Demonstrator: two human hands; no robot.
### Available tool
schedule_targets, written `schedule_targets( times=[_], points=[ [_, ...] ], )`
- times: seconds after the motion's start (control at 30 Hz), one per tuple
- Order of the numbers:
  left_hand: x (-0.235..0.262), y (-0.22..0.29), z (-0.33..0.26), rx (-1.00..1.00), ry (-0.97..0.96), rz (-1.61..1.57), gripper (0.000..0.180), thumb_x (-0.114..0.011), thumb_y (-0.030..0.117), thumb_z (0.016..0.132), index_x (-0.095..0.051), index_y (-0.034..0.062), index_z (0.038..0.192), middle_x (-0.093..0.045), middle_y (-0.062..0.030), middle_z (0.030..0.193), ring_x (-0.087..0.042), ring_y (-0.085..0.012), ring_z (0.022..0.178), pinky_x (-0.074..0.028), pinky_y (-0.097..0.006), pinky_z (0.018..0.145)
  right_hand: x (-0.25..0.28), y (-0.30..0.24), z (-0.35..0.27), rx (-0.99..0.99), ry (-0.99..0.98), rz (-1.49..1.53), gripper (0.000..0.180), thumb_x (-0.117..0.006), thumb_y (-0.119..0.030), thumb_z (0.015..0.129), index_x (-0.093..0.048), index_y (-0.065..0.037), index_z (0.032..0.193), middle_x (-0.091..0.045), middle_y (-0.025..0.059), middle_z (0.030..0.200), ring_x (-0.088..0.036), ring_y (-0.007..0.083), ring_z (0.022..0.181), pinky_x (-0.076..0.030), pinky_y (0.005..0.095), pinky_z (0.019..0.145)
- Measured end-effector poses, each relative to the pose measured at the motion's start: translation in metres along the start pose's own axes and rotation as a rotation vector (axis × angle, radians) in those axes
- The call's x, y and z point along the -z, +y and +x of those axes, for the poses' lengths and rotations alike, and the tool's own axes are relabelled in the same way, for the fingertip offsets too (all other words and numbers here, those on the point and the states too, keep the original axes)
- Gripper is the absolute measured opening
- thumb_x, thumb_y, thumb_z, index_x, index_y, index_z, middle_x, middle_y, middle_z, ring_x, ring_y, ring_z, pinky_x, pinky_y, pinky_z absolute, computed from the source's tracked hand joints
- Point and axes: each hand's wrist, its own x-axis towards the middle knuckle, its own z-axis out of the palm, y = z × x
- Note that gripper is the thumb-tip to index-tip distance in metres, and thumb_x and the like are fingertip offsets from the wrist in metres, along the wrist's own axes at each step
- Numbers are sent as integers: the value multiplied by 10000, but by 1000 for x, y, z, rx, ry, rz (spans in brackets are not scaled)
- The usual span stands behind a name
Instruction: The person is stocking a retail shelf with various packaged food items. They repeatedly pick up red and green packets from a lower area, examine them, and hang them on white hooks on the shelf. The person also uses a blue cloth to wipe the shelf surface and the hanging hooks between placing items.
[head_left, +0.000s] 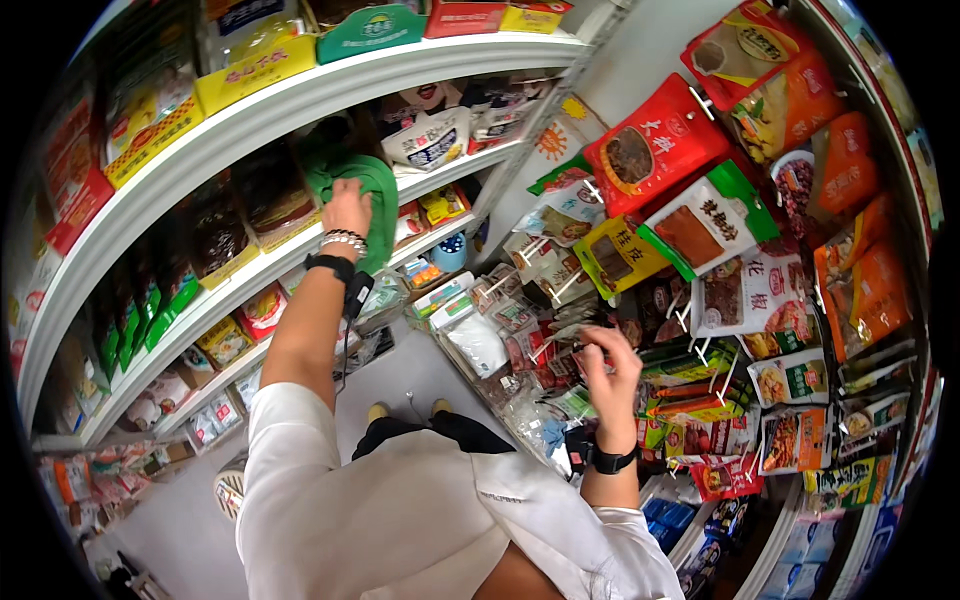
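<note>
Green packets (178,300) are stood in a row toward the left of the shelving. Farther along, dark packets (275,200) are kept in a yellow-edged carton (290,234). Beside it, a green cloth (378,205) is bunched at the white shelf edge (450,176), with part of it hanging below. It is gripped by the bent fingers of the left hand (347,212); whether the shelf is also touched by the fingertips cannot be told. White pouches (430,138) are stocked just right of the cloth. It is judged that these could be toppled by a wide sideways sweep; by the loose fold (the likeliest snag), the yellow packet (445,203) one level down could be caught. Farther right, the right hand (607,375) is held near white pegs (542,351), its fingers loosely curled, nothing seen in them. Should that arm be swung unwatched, knuckles could be knocked, or the yellow pouch (620,258) unhooked.
</note>
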Motion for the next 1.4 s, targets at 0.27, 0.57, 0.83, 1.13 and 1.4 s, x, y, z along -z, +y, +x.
schedule_targets(
  times=[0.27,0.57,0.83,1.13,1.4],
  points=[
    [93,80,-36,-357,411,-706,207,-537,76,829,-519,-12,1016,-557,-159,1023,-532,-291,944,-411,-374,851,-22,7,-9,-185,-112,89,309,-589,-86,797,-544,-20,1095,-570,126,1079,-550,251,1014,-439,323,847],
    [93,200,-146,-532,-166,-1076,274,-477,176,881,-489,-13,1079,-524,-175,1094,-475,-293,1045,-348,-391,917,-60,3,30,-90,-14,662,469,-574,-61,790,-403,17,1220,-543,121,1111,-486,143,1041,-389,299,896],
    [49,279,-156,-285,-567,-1444,370,-507,160,896,-420,15,1224,-503,-73,1162,-486,-163,1026,-374,-294,899,65,29,48,-108,-146,291,406,-588,-111,786,-453,-3,1153,-557,93,904,-538,157,777,-454,282,691],
    [13,408,-115,-373,-42,-1213,472,-477,156,893,-310,-9,1303,-431,-162,1248,-432,-262,1114,-313,-353,963,130,139,151,-92,797,286,601,-592,-146,799,-290,42,1284,-469,183,1179,-479,241,1069,-386,316,895],
    [-12,439,-112,-240,107,-1216,508,-452,174,894,-271,-9,1332,-304,-223,1339,-367,-341,1185,-275,-405,996,134,132,146,-130,774,350,309,-636,-178,755,-514,37,941,-551,102,779,-528,192,696,-426,324,638]
  ],
)
